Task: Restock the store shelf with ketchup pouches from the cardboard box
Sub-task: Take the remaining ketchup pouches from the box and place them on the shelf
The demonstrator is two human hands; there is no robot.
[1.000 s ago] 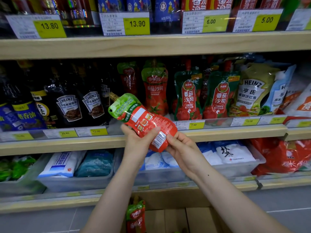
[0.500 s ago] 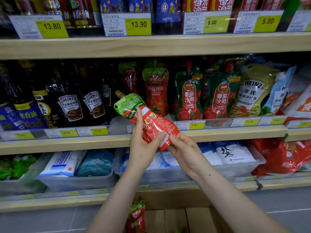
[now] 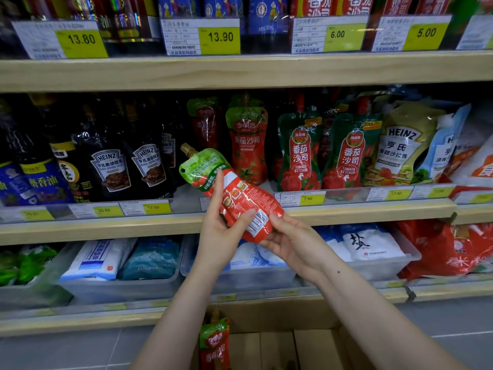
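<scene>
A red and green ketchup pouch [image 3: 240,193] with a gold cap is tilted, cap up and to the left, back side toward me, in front of the middle shelf [image 3: 106,228]. My left hand [image 3: 221,231] grips its lower left side, index finger stretched up along it. My right hand [image 3: 290,241] pinches its bottom right corner. Matching pouches [image 3: 248,140] stand on the middle shelf just behind. Below, one more pouch [image 3: 214,343] stands in the open cardboard box [image 3: 314,345].
Dark Heinz sauce bottles [image 3: 112,169] stand left of the pouches. Dark green ketchup pouches [image 3: 301,153] and Heinz salad dressing bags [image 3: 400,150] fill the right. Clear bins of white and blue bags [image 3: 128,260] line the lower shelf. Price tags edge each shelf.
The pouch has turned more upright, its cap rising. My left index finger has stretched up along the pouch. Both hands stay on it.
</scene>
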